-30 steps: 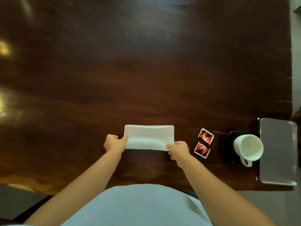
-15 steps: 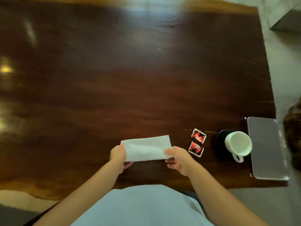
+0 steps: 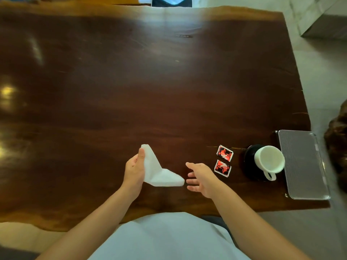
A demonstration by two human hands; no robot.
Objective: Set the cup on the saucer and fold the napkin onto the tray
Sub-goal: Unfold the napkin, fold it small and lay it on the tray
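A folded white napkin (image 3: 161,173) hangs bent over the dark wooden table (image 3: 150,91), one end raised, the other drooping to the right. My left hand (image 3: 134,168) pinches its raised left end. Just right of the napkin's low tip, my right hand (image 3: 201,176) is open with fingers spread and holds nothing. A white cup (image 3: 270,162) stands on a black saucer (image 3: 248,162) at the right, handle toward me. A clear ribbed tray (image 3: 302,164) lies next to the cup at the table's right edge.
Two red sachets (image 3: 223,160) lie between my right hand and the saucer. The table's near edge runs just in front of my body. Beyond the right edge there is pale floor, and a dark brown object (image 3: 338,139) sits right of the tray.
My right hand has let go of the napkin and opened. The napkin, held flat by both hands before, now hangs bent from my left hand alone. The camera has tilted up.
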